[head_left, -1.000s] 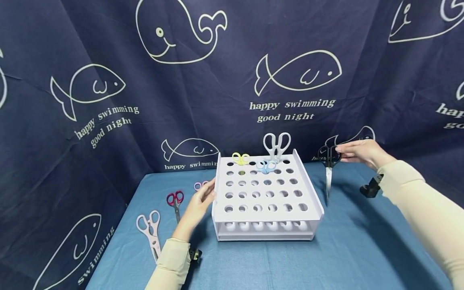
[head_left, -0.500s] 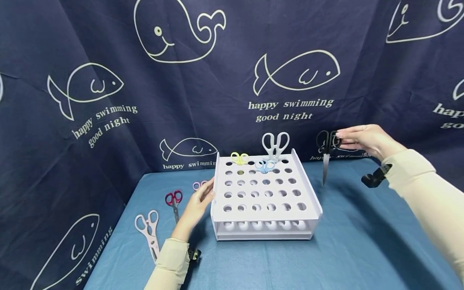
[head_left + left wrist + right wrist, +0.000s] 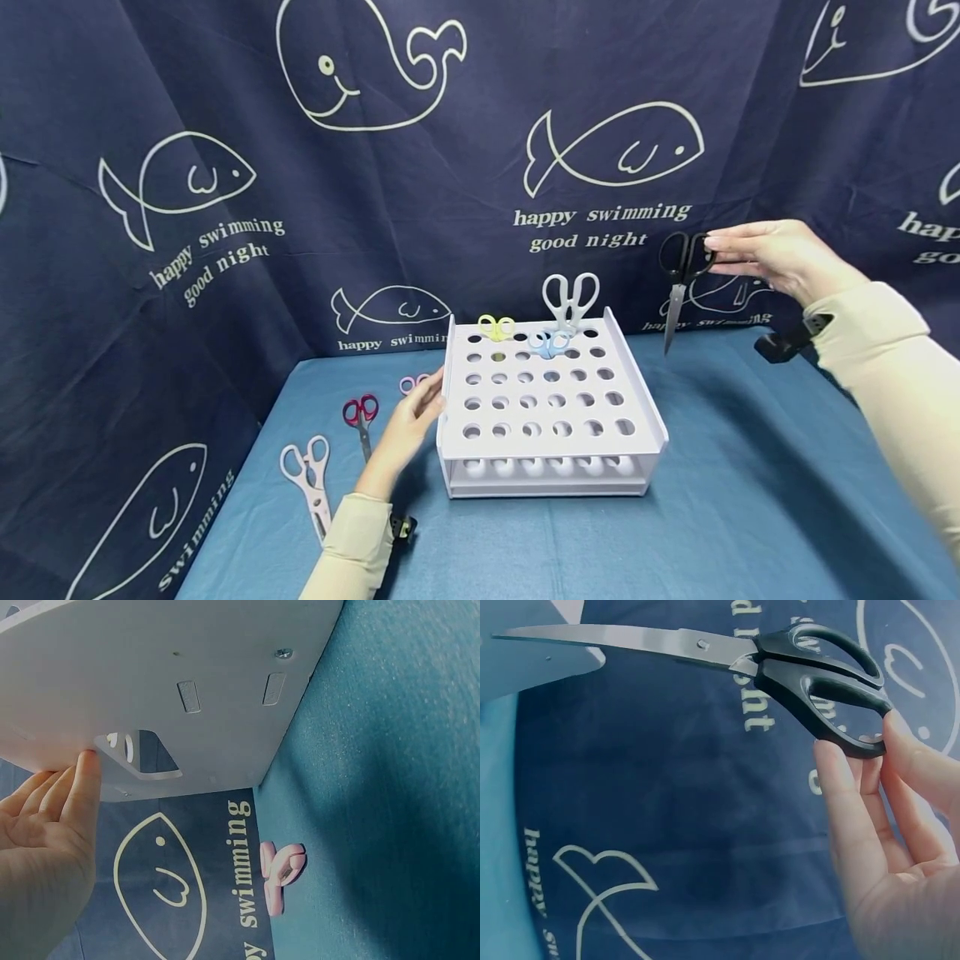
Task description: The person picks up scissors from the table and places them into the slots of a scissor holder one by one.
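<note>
My right hand (image 3: 783,258) pinches one handle loop of black-handled scissors (image 3: 678,296) between thumb and fingertips. They hang blade down above the table, right of the white rack (image 3: 540,446); the right wrist view shows the blades (image 3: 645,639) closed. Fingers straight, my left hand (image 3: 405,429) rests against the rack's left side; in the left wrist view its fingertips touch that wall (image 3: 225,757) beside a cut-out. Standing in holes toward the rack's back are yellow scissors (image 3: 491,331), light blue scissors (image 3: 550,348) and larger grey scissors (image 3: 572,321).
Left of the rack, red-handled scissors (image 3: 363,425), pale pink scissors (image 3: 315,493) and small pink scissors (image 3: 286,866) lie on the blue tablecloth (image 3: 540,550). A dark blue curtain (image 3: 420,208) printed with fish hangs behind the table.
My right hand has risen with the black-handled scissors, lifting their tip higher above the table. My left hand and the rack have stayed in place.
</note>
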Demonstrator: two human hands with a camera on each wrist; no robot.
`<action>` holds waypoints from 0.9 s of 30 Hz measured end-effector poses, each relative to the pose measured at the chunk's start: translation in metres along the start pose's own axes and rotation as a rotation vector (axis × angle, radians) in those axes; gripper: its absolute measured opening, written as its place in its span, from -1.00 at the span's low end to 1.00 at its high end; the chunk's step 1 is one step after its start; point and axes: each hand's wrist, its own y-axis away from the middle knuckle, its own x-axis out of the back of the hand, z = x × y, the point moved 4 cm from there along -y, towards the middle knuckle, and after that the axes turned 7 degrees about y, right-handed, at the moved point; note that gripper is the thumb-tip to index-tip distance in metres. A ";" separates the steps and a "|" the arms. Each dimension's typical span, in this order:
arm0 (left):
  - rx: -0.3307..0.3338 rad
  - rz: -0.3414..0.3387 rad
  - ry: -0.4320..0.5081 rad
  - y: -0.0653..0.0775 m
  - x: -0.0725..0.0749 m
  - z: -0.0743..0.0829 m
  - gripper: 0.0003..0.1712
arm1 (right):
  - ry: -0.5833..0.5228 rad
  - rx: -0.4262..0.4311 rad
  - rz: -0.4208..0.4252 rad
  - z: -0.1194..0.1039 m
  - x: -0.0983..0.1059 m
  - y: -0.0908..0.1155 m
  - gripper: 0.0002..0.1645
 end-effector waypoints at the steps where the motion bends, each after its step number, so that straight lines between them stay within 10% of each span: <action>1: -0.002 -0.001 0.001 0.000 0.000 0.000 -0.42 | -0.011 0.008 0.000 -0.003 -0.001 0.000 -0.71; 27: 0.008 0.006 0.014 0.000 -0.001 0.002 -0.43 | -0.156 0.130 -0.035 -0.022 -0.047 0.009 -0.72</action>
